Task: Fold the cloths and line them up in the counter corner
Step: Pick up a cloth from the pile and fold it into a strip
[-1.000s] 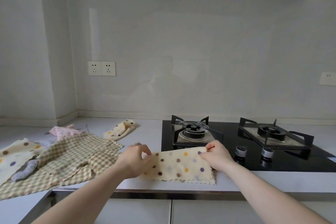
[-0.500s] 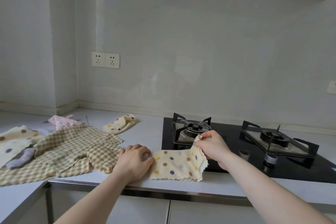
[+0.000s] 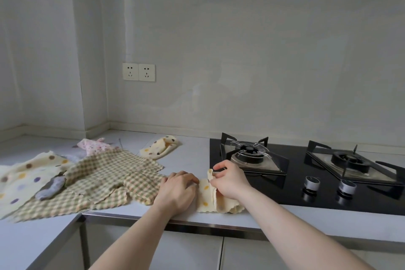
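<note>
**A:** How are the arms and hands posed?

**B:** Two bare forearms rise from the bottom edge and meet at lower centre. The left hand (image 3: 176, 190) lies palm down on the table (image 3: 188, 155), fingers curled at the knuckles, pressing the left end of a cream dotted cloth (image 3: 208, 196). Whether those fingers pinch the fabric or only press it, I cannot tell. The right hand (image 3: 230, 181) is just beside it, thumb and fingertips pinching the cloth's upper edge, which stands up off the table and curls toward the left hand.

**A:** Where is that cloth?

**B:** Near the front edge of the table, lower centre of the frame, touching the left side of a black hob (image 3: 306, 186).

**A:** And the other cloths?

**B:** All at lower left. A green checked cloth (image 3: 105, 180) lies spread and rumpled, its right corner by the left hand. A larger dotted cloth (image 3: 26, 175) lies left of it, with a small grey cloth (image 3: 51, 188) between them. Behind are a pink cloth (image 3: 93, 146) and a bunched dotted one (image 3: 161, 146), nearer the corner.

**A:** Any readable writing?

**B:** None. Two white sockets (image 3: 138, 72) on the wall at centre left carry no legible marks, nor do the hob's two knobs (image 3: 328, 184).
</note>
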`<state>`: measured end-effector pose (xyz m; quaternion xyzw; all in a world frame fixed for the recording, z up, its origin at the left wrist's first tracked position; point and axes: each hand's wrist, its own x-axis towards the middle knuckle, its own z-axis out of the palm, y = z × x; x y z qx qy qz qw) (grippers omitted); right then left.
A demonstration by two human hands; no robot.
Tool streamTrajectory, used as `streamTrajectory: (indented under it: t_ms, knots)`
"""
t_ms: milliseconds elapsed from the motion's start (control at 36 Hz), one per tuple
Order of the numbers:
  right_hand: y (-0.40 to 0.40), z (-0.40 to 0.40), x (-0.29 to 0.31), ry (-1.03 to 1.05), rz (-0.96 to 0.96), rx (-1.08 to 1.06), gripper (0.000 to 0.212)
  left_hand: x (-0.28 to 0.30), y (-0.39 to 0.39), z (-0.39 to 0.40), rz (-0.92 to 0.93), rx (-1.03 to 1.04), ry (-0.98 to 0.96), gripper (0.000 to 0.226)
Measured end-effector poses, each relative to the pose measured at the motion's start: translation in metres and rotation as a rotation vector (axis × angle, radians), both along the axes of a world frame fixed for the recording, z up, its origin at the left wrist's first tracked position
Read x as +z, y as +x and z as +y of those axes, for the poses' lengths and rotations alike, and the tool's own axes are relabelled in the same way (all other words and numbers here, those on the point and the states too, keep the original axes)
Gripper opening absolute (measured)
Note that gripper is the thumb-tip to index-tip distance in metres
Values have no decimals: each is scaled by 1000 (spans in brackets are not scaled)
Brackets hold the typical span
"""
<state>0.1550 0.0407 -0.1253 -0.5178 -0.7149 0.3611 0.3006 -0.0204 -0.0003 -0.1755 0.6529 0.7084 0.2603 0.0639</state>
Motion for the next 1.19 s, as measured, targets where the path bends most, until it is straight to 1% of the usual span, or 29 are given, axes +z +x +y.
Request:
streamTrajectory:
  t_ms: [83, 167, 222, 278, 333, 389, 472, 528, 639, 694, 750, 806, 861, 944, 1000, 1056, 1111, 1194]
  knots:
    - [-4, 1, -4, -63, 41, 20, 37, 0, -2, 1, -60, 8, 20, 34]
    - [-4, 0, -1, -145, 115, 54, 38, 3, -2, 0, -122, 4, 25, 43]
    - [1, -1, 4, -110, 180, 52, 29, 5, -1, -2, -145, 7, 26, 50]
    - [9, 0, 8, -2, 225, 11, 20, 5, 0, -2, -161, 12, 25, 51]
    - [21, 6, 4, 157, 167, -76, 19, 5, 0, -2, -168, 17, 21, 52]
    - [32, 11, -4, 254, 60, -139, 20, 5, 1, -1, -178, 26, 9, 51]
    - [43, 10, -19, 231, -34, -115, 28, 6, 0, 3, -217, 51, -32, 42]
    - [46, 7, -28, 209, -76, -96, 34, 9, 0, 7, -236, 77, -67, 40]
    - [42, 7, -42, 284, -132, -151, 41, 14, 4, 14, -191, 132, -125, 52]
    - [40, 7, -44, 301, -160, -165, 48, 13, 5, 18, -168, 139, -123, 53]
    - [38, 7, -44, 305, -166, -172, 55, 11, 6, 20, -151, 148, -112, 48]
    - [38, 8, -43, 306, -169, -172, 57, 10, 6, 20, -158, 128, -99, 38]
    - [37, 8, -42, 313, -185, -163, 56, 8, 4, 20, -236, 74, -75, 29]
    - [37, 4, -40, 344, -247, -124, 52, 6, 1, 18, -419, -19, -10, 17]
    - [37, 3, -41, 364, -264, -80, 49, 7, 0, 15, -485, -79, 36, 10]
    - [38, 4, -43, 346, -218, -44, 51, 7, 0, 13, -546, -122, 74, 10]
    - [40, 8, -44, 290, -129, -21, 56, 7, -1, 12, -596, -147, 90, 13]
    - [43, 11, -44, 241, -12, 9, 61, 7, -2, 13, -607, -145, 76, 14]
